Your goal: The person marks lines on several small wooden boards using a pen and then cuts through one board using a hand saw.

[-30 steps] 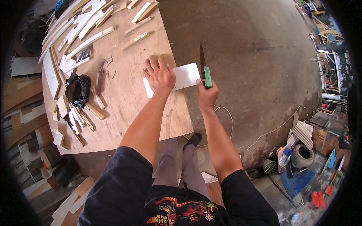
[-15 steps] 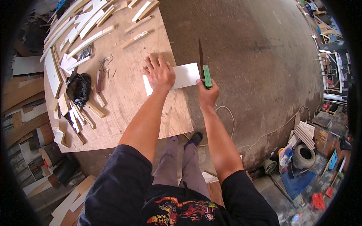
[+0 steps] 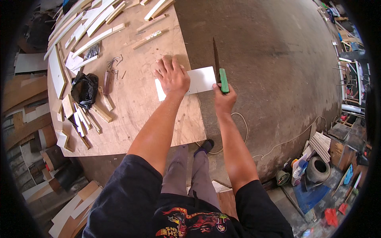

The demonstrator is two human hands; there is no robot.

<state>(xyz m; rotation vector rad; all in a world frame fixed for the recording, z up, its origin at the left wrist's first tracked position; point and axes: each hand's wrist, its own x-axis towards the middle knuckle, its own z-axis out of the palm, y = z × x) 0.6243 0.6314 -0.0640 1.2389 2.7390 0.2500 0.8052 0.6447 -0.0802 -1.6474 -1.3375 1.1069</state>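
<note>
My left hand (image 3: 173, 77) lies palm down with fingers spread on a white rectangular board (image 3: 202, 79), pressing it to the plywood table (image 3: 170, 123). The board's right end sticks out past the table's right edge. In my right hand (image 3: 225, 99) is the green handle of a handsaw (image 3: 224, 80), fingers wrapped round it and thumb close to the board's end. The saw's dark, narrow blade points away from me, beside the board's right end. I cannot tell whether the blade touches the board.
Wood strips (image 3: 99, 39), a black plastic bag (image 3: 84, 90), a brown-handled tool (image 3: 107, 82) and loose nails (image 3: 115, 61) lie across the table's left side. A pale cable (image 3: 278, 150) crosses the concrete floor. Boards are piled at left; a tyre (image 3: 317, 169) stands at right.
The whole view has shifted slightly, so table, board and hands appear a little further right. The saw's angle has changed slightly. My left hand stays on the board.
</note>
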